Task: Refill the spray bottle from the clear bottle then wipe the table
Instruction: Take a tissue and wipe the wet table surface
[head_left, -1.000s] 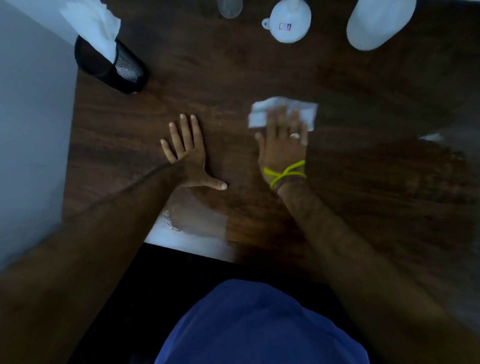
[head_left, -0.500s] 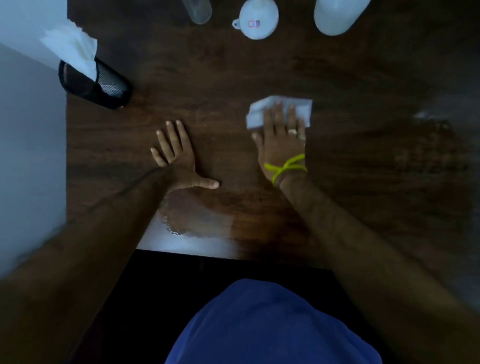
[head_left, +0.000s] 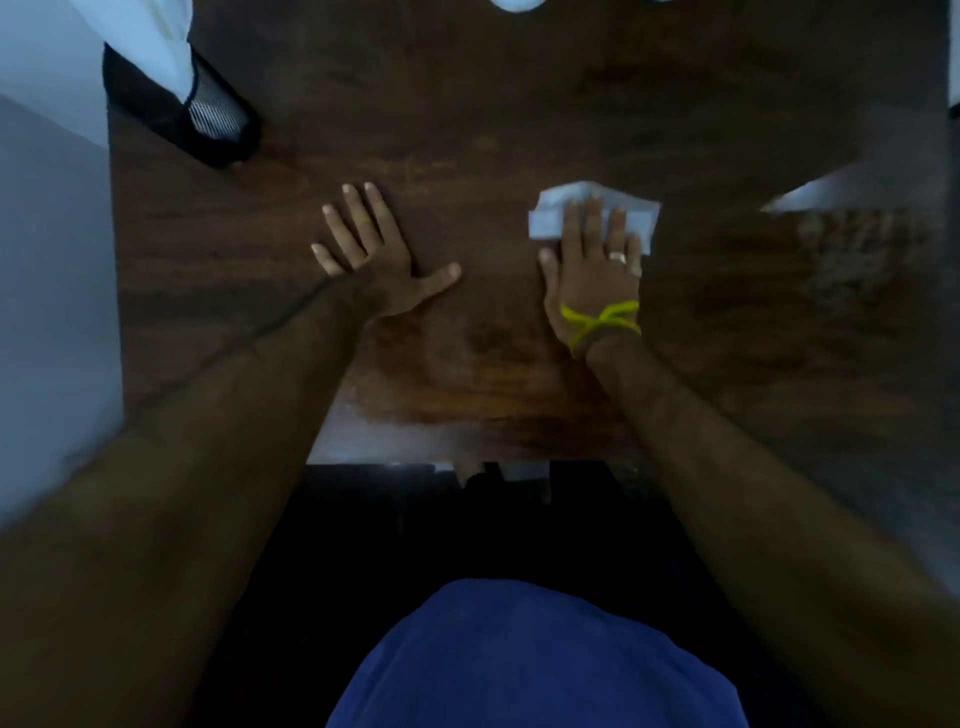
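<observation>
The dark brown wood-grain table fills most of what can be seen, with a pale wet sheen along its near edge. Below that near edge, a rounded patch of blue cloth, the person's clothing, shows at the bottom. Two bare forearms reach up from the near edge onto the table. At the table's far left corner a black mesh holder lies tilted, with white paper standing out of its mouth. The left hand rests flat on the table a little left of its middle, fingers straight and spread, thumb out to the side, holding nothing. The right hand lies right of the table's middle, palm down with straight fingers pressing on a folded white paper towel; the towel lies flat on the wood, its far part showing beyond the fingertips. A yellow band is tied round the right wrist, and a pale ring sits on one finger. At the table's far edge a sliver of a white object is cut off by the frame; what it is cannot be told.
</observation>
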